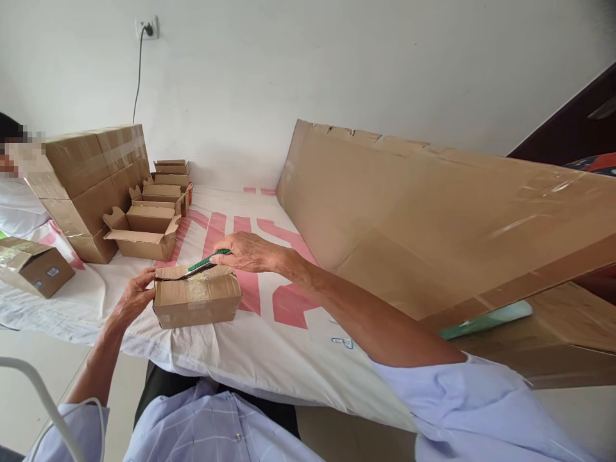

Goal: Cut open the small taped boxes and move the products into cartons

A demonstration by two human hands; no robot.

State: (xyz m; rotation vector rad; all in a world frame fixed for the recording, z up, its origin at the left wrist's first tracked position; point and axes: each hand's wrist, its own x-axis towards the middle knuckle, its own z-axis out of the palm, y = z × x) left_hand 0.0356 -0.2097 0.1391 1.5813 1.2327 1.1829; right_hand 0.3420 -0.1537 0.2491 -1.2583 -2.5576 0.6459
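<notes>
A small taped cardboard box (197, 300) lies on the white and pink sheet (269, 333) in front of me. My left hand (136, 295) grips its left end. My right hand (246, 251) holds a green-handled utility knife (205, 263), whose blade rests on the tape along the box's top.
Several opened small boxes (144, 232) stand in a row at the back left beside stacked sealed cartons (91, 173). Another small box (33, 266) lies at far left, near another person. A big flattened cardboard sheet (433, 218) leans on the right.
</notes>
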